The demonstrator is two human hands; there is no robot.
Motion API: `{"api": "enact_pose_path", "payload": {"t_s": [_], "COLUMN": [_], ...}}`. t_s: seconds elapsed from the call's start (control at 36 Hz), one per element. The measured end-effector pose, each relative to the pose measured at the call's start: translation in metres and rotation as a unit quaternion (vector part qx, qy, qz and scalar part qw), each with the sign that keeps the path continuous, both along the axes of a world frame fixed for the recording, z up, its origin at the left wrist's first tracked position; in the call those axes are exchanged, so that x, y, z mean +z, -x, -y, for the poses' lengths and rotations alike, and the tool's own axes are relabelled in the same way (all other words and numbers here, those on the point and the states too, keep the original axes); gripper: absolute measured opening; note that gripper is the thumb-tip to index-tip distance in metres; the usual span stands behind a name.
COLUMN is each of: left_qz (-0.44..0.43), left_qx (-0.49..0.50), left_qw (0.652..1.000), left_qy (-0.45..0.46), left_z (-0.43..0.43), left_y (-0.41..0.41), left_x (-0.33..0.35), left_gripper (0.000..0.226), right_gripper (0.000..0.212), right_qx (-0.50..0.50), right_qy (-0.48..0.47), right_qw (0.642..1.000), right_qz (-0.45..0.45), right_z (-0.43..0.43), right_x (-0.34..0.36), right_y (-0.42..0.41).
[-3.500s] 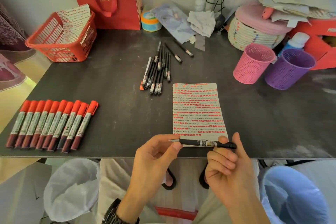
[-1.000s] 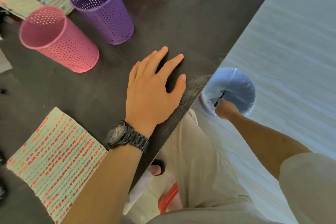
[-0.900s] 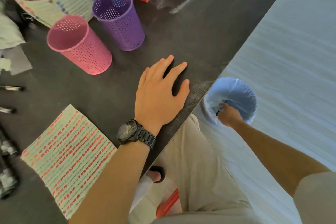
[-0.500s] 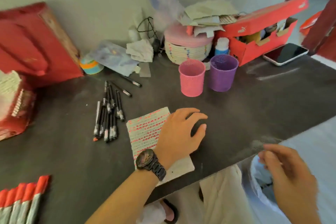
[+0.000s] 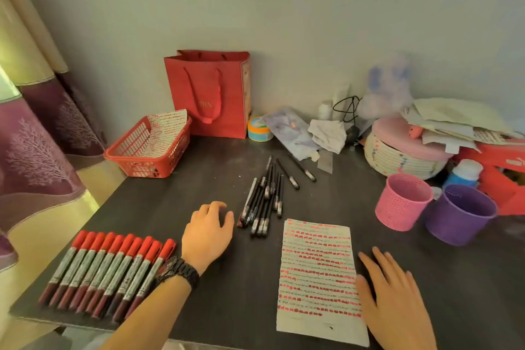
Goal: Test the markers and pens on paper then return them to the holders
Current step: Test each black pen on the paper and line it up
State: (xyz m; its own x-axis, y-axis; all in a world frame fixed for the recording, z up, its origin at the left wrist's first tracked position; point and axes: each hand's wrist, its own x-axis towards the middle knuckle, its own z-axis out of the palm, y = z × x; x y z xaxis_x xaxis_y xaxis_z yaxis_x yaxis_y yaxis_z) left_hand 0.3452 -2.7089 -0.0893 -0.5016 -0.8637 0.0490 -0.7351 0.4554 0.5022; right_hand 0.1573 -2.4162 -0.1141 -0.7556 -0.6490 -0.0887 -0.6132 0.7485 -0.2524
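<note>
So my right hand is nearest to me, flat and spread out with nothing in it, palm down on the dark table, its thumb side touching the right edge of the paper. That paper is my landmark here: it's covered in rows of red test marks and lies close to the front edge of the table. Left of the paper, my left hand with the wristwatch is loosely curled, fingers bent down, holding nothing, fingertips just beside the near ends of the black pens. Further left of the paper, near the front left corner, the red markers lie in a neat row, side by side, caps pointing away from me. The black pens sit in a loose bundle just beyond the paper's top left corner. Off past its top right corner stand the pink holder and purple holder, touching, upright. Way behind the paper, left side, a red basket and a red bag by the wall.
</note>
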Motion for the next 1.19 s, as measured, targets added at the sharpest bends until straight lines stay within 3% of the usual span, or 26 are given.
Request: {"api": "enact_pose_path", "payload": {"t_s": [0.22, 0.42, 0.86, 1.06, 1.19], "left_qz": [0.073, 0.119, 0.174, 0.220, 0.161], "left_qx": [-0.019, -0.035, -0.045, -0.001, 0.020], "left_qw": [0.997, 0.992, 0.982, 0.970, 0.985], "left_qy": [0.008, 0.006, 0.059, 0.106, 0.055], "left_z": [0.013, 0.020, 0.016, 0.016, 0.023], "left_y": [0.015, 0.037, 0.046, 0.042, 0.030], "left_x": [0.002, 0.006, 0.014, 0.009, 0.010], "left_gripper": [0.033, 0.039, 0.032, 0.033, 0.030], "right_gripper": [0.062, 0.086, 0.096, 0.096, 0.095], "right_qx": [0.003, 0.010, 0.010, 0.011, 0.014], "right_qy": [-0.013, 0.006, -0.023, -0.030, -0.029], "right_qw": [1.000, 1.000, 1.000, 0.999, 0.999], "right_qz": [-0.010, -0.002, -0.005, -0.007, -0.002], "right_z": [-0.008, -0.010, -0.007, -0.007, -0.007], "right_x": [0.000, 0.001, 0.001, 0.001, 0.001], "right_y": [-0.004, -0.004, -0.004, -0.003, 0.000]}}
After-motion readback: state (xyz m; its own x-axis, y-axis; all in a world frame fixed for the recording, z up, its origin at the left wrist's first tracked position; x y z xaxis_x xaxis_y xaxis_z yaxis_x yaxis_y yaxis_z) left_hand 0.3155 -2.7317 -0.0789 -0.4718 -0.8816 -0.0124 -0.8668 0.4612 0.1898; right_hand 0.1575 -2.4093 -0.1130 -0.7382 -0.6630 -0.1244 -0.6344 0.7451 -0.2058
